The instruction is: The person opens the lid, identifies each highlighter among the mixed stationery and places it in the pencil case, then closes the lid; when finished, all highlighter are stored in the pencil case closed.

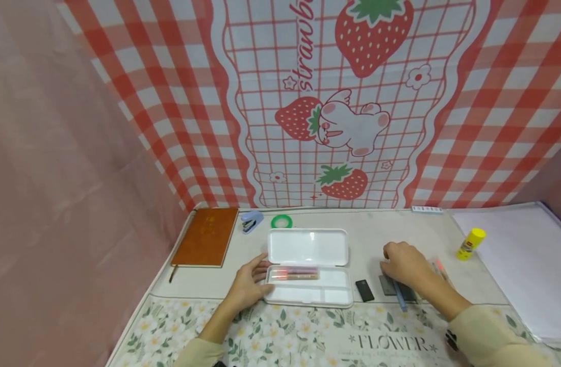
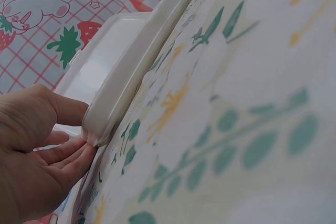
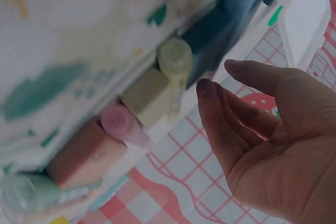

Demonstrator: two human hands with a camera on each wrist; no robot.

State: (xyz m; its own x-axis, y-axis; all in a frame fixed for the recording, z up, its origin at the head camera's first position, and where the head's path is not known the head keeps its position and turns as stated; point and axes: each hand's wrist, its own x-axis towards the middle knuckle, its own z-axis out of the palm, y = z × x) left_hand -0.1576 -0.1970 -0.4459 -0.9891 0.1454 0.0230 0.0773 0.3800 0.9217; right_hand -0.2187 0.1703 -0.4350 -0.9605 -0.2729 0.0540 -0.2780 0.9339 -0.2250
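A white pencil case [image 1: 308, 305] lies with its lid [image 1: 308, 247] raised, several slim pens [image 1: 295, 274] in its far compartment. At its left end my left hand [image 1: 250, 283] grips the corner; in the left wrist view the thumb and fingers pinch the case [image 2: 126, 66] from both sides. My right hand [image 1: 406, 262] is over a row of pens and blocks. In the right wrist view its fingers are loosely bent, thumb apart, nothing between them, nearest a yellow-capped pen [image 3: 176, 61] and a dark block [image 3: 210, 38]. A blue pen [image 1: 401, 298] shows below that hand.
A small black block [image 1: 364, 290] lies between case and right hand. Along the back are a brown notebook [image 1: 207, 237], a blue stapler [image 1: 251, 222] and a green tape roll [image 1: 281, 221]. A yellow glue stick [image 1: 470, 244] stands near a white sheet [image 1: 505, 265] at right.
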